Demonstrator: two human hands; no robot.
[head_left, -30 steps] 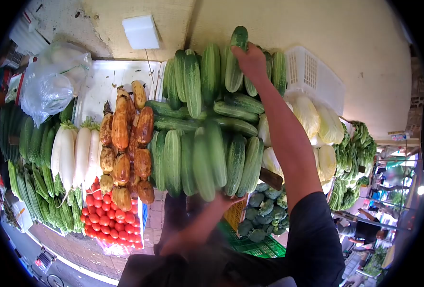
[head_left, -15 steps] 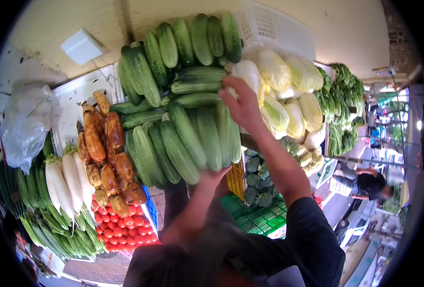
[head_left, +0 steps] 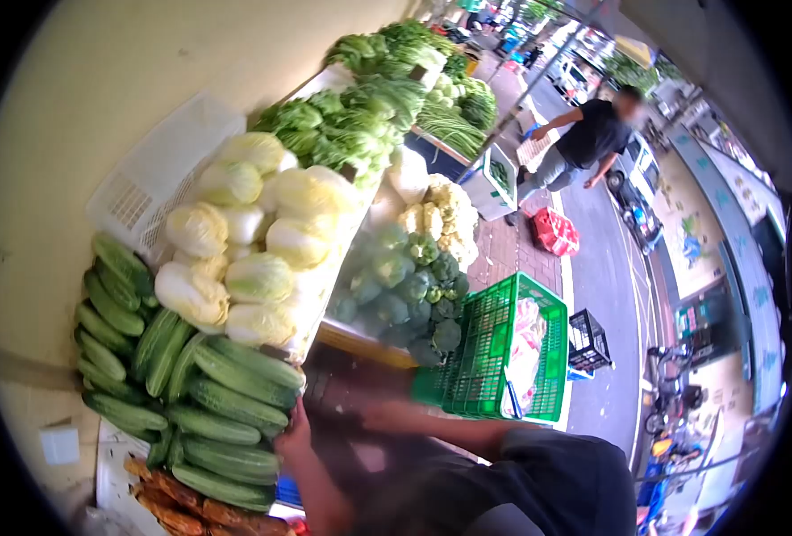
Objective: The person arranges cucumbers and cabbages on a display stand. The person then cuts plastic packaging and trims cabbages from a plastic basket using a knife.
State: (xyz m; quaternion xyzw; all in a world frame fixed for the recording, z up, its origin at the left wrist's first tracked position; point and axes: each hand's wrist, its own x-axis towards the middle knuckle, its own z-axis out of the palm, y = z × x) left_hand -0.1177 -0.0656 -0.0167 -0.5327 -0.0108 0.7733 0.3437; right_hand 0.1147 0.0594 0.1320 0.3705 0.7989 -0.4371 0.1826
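Large green cucumbers (head_left: 231, 456) lie in a stacked heap at lower left, their near ends facing me. My left hand (head_left: 296, 436) rests against those ends, a finger stretched upward along them and the others partly hidden. My right hand (head_left: 396, 418) is apart from the heap, blurred by motion, low in front of the broccoli (head_left: 414, 299); its fingers are too smeared to make out. Beyond the cucumbers are pale napa cabbages (head_left: 258, 277). Brown, muddy-looking roots (head_left: 177, 505) lie below the cucumbers.
Leafy greens (head_left: 351, 121) and cauliflower (head_left: 445, 214) sit farther along the stall. A green plastic basket (head_left: 552, 357) with a bag (head_left: 525, 344) inside stands to my right. A red bag (head_left: 555, 232) lies on the pavement near a person in dark clothes (head_left: 592, 134). A wall borders the left.
My view has swung right toward the street. My right hand has left the upper cucumbers and moved over to the right, low near the basket. My left hand stays at the cucumber ends.
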